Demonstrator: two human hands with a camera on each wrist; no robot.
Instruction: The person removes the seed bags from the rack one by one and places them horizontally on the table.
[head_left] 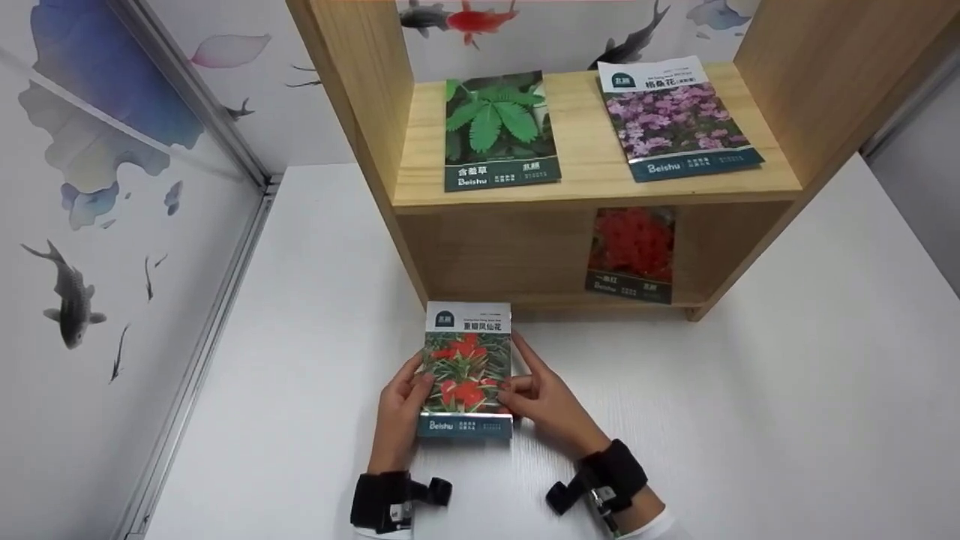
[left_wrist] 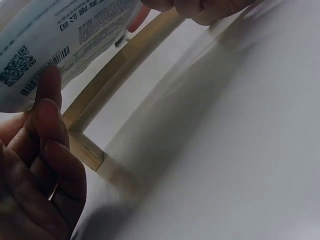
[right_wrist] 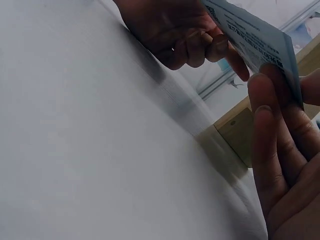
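Note:
A seed packet (head_left: 466,367) with red flowers on its front is held up over the white table, in front of the shelf. My left hand (head_left: 401,420) pinches its left edge, thumb on the front and fingers behind. At the right edge my right hand (head_left: 551,401) pinches it, with the index finger stretched up along the side. The packet's printed back (left_wrist: 65,42) with a QR code and barcode shows in the left wrist view, fingertips of the left hand (left_wrist: 40,165) against it. In the right wrist view the right hand (right_wrist: 290,165) has fingers behind the packet (right_wrist: 255,40).
A wooden shelf (head_left: 596,196) stands at the back. On its upper board lie a green-leaf packet (head_left: 501,131) and a pink-flower packet (head_left: 679,120). A red-flower packet (head_left: 631,255) leans in the lower compartment at the right. A fish-patterned panel (head_left: 97,225) borders the table's left side.

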